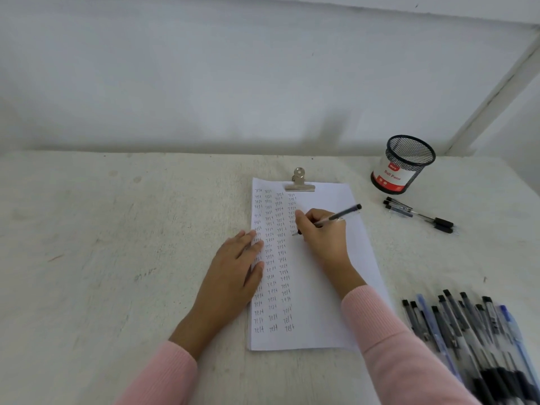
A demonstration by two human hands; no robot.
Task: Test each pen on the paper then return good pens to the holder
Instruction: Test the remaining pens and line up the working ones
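Here the right hand [320, 232] pinches a clear-barrelled ballpoint pen with a black cap end [336, 217] in a writing grip, its tip down on the white sheet of paper [327, 287] near the foot of the fourth column of small handwritten test words. The pen's long axis slants from the tip at lower left up to the cap end at upper right, so its rear already points roughly toward the black wire-mesh pen holder with a red and white label [402, 165], which stands upright at the far right of the white table [117, 258], well apart from the paper. The left hand [236, 273] lies flat and open, grasping nothing, with its fingers pressing the paper's left edge to steady it. A silver metal clip [299, 182] pins the top of the sheet.

The step in hand looks like the writing test of this pen. If it marks well, the coming move is a carry up and to the right to the holder, and the right hand is both the nearer one and the one already holding the pen, so it seems the natural choice. Between paper and holder lie a few black-capped pens [420, 215], just beside the holder's base. A larger heap of black and blue pens [473, 340] lies at the near right, close to the pink sleeve [394, 346].
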